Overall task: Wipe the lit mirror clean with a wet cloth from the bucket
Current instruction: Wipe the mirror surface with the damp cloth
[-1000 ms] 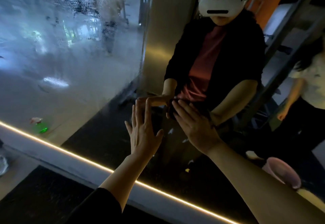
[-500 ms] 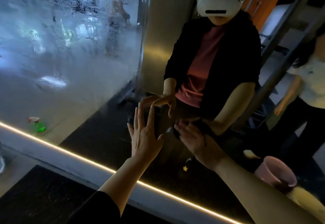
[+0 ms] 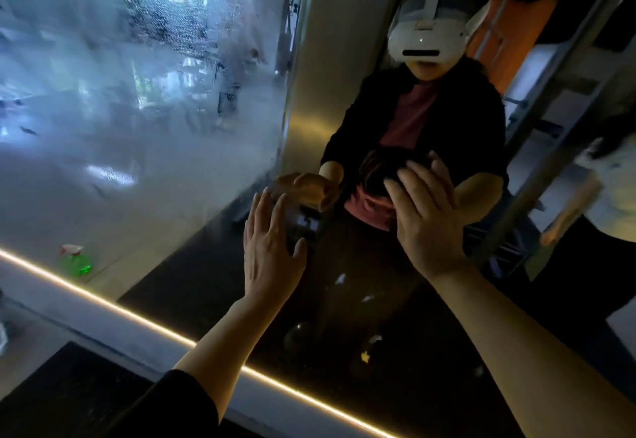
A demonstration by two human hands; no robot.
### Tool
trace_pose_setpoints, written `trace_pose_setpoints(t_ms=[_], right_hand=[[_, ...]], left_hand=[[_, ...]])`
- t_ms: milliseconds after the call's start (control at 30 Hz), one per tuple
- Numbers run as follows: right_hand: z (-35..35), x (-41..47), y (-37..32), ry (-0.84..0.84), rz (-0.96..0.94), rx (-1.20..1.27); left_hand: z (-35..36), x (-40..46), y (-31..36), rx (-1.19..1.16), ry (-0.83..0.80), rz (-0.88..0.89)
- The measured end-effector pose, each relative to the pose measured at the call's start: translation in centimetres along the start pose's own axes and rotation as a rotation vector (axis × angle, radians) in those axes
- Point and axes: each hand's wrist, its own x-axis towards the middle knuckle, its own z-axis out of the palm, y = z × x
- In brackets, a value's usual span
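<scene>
The lit mirror (image 3: 144, 148) fills the view, its left part misted with droplets and streaks. A glowing strip (image 3: 155, 327) runs along its lower edge. My left hand (image 3: 272, 248) lies flat on the glass with fingers spread and holds nothing. My right hand (image 3: 426, 217) presses a dark cloth (image 3: 385, 166) against the glass with straight fingers. The cloth shows only past my fingertips. In the mirror I see my own reflection wearing a white headset. No bucket is in view.
A green spray bottle (image 3: 74, 261) appears reflected at the lower left. A second person (image 3: 595, 196) is reflected at the right edge, beside a slanted metal frame (image 3: 550, 148). A dark counter surface (image 3: 69, 393) lies below the mirror.
My right hand has slid the cloth upward and to the right on the glass. My left hand stays flat in about the same place. The pink bucket's reflection has left the view.
</scene>
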Motion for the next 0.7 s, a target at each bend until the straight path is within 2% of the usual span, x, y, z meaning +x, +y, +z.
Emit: trace_pose_setpoints(t_ms=[100,200,267,300,400,467,533,633,700], right_hand=[[1.6,-3.4,-0.5,-0.11,-0.119,-0.1],[1.9,-5.7,-2.9,-0.287,-0.191,-0.051],[2.0,-4.7,-3.7,-0.326,-0.235,-0.038],[2.2,-3.5,-3.8,-0.304,-0.18,-0.04],[2.3,1.8,-4.1,-0.147,0.165,-0.067],[2.8,3.8,-5.4,-0.089,0.227,-0.055],[4.2,2.8,-7.3,-0.137,0.081,0.007],[6.0,-2.0,-9.8,-0.426,-0.198,0.036],[5.7,-3.2,-10.3,-0.475,-0.209,0.041]], left_hand=[[-1.1,0.8,-1.0,0.0,0.0,-0.012],[-2.0,1.3,-2.6,0.02,-0.024,-0.024],[-2.6,1.9,-3.2,0.02,-0.032,-0.017],[-2.8,2.3,-3.4,0.016,-0.027,-0.004],[-3.4,3.6,-3.9,0.018,-0.026,0.011],[-3.5,4.4,-4.3,0.017,-0.055,0.014],[-3.3,5.0,-4.8,0.003,-0.091,0.022],[-3.0,5.1,-5.4,0.029,-0.116,0.058],[-3.1,5.1,-5.9,0.037,-0.116,0.078]])
